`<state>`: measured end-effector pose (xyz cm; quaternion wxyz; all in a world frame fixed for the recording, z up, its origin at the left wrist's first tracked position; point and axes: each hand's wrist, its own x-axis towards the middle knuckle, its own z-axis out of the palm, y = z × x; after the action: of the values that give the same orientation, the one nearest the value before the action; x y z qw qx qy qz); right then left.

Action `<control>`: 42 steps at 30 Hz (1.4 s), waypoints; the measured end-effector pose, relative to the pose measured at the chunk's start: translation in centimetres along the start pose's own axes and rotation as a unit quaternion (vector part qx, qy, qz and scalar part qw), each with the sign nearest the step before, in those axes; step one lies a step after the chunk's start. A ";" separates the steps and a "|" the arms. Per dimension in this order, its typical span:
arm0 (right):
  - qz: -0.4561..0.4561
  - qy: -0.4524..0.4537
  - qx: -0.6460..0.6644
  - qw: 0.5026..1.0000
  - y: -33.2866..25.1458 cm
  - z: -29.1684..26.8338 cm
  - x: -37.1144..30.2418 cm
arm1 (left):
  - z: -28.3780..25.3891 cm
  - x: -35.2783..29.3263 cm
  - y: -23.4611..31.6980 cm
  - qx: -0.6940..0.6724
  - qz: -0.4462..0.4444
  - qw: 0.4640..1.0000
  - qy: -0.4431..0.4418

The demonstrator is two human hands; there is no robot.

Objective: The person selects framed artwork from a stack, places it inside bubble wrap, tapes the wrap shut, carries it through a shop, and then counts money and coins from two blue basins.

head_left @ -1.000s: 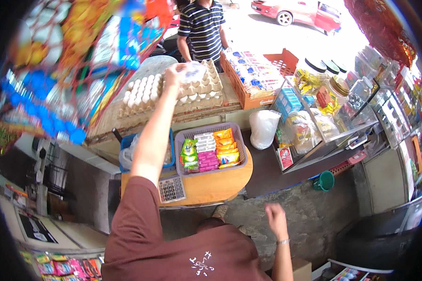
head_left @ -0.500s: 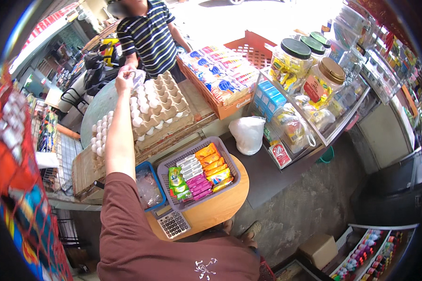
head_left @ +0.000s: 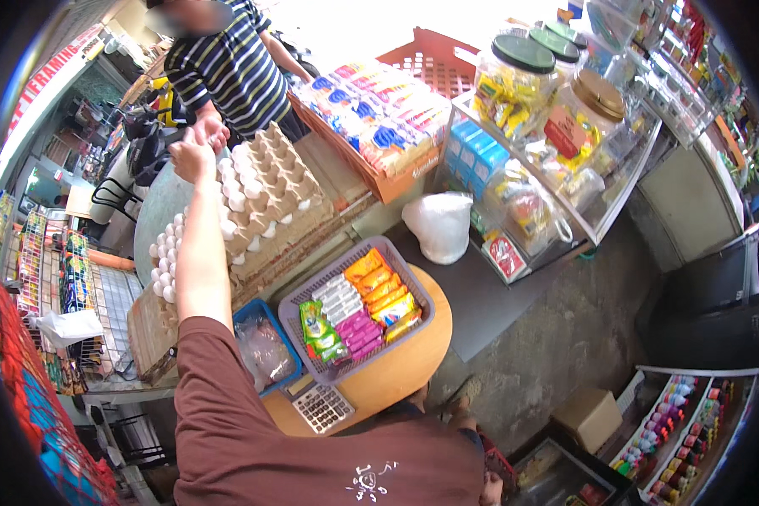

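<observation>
My left arm reaches out over the counter, past the egg trays. At its end my left hand (head_left: 194, 158) is closed, with its fingers toward another person's hand (head_left: 211, 131); the two hands meet or overlap. What is between them, if anything, is hidden. White eggs (head_left: 238, 181) sit in a stacked cardboard egg tray (head_left: 282, 190) just right of my forearm. More eggs (head_left: 167, 257) lie to its left. At the lower edge, beside my brown shirt, a little of what looks like my right hand (head_left: 492, 487) shows; its fingers cannot be made out.
A purple-grey basket (head_left: 288, 325) of snack packs, a blue tray (head_left: 291, 346) and a calculator (head_left: 322, 408) rest on a round-ended wooden table (head_left: 426, 337). Farther right are an orange crate (head_left: 388, 187), a white plastic bag (head_left: 438, 226) and lidded jars (head_left: 578, 126). A person in stripes (head_left: 236, 72) stands opposite.
My left hand has drawn slightly back and left in the picture, against the other person's hand. A pale, thin item at my fingers no longer shows. The whole view has shifted a little.
</observation>
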<state>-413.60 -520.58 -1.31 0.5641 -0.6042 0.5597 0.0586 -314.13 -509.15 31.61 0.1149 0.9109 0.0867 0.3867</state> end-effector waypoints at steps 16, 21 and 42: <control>-0.075 -0.272 -0.299 0.912 -0.8 -1.4 17.8 | -35.3 -46.2 -15.7 -0.335 0.110 0.835 -0.422; -0.142 -0.414 -0.471 0.766 -1.5 0.2 19.4 | -46.8 -62.2 -27.1 -0.083 0.026 0.646 -0.759; -0.306 -0.433 -0.615 0.584 -5.5 23.5 4.9 | -58.2 -78.3 -49.4 -0.222 -0.413 0.748 -0.470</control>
<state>-394.57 -507.42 -9.73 0.2183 -0.8454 -0.1385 0.4674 -413.41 -472.87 3.57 0.4888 0.8013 0.3016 -0.1671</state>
